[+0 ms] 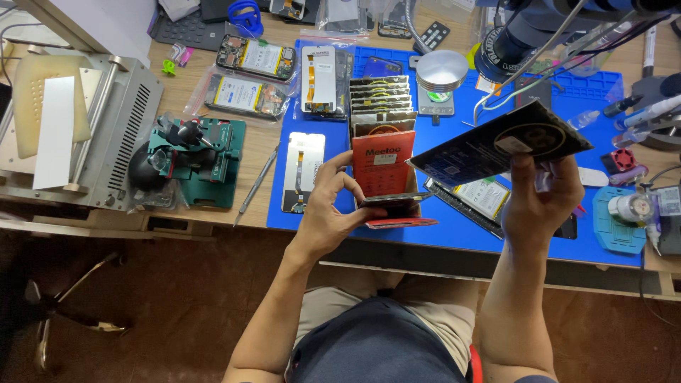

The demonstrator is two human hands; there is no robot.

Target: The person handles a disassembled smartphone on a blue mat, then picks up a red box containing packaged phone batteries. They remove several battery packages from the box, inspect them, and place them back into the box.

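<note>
Left hand [328,206]: fingers curled around the near end of a dark phone screen [394,201], thumb on top, at the front of a red box [383,162].
Right hand [540,202]: fingers closed on the lower edge of a black flat package [496,145], lifted and tilted, at 2 o'clock from the phone screen.
Red box: upright on the blue mat [454,234], near the desk [213,99] front edge.
Row of boxes [380,99]: behind the red box, at 12 o'clock.

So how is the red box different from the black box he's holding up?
The red box stands upright at the front of a row of boxes on the blue mat, while the black box is lifted in the air, tilted. The left hand touches the red box at its base; the right hand grips the black box from below. Both are flat and rectangular.
</note>
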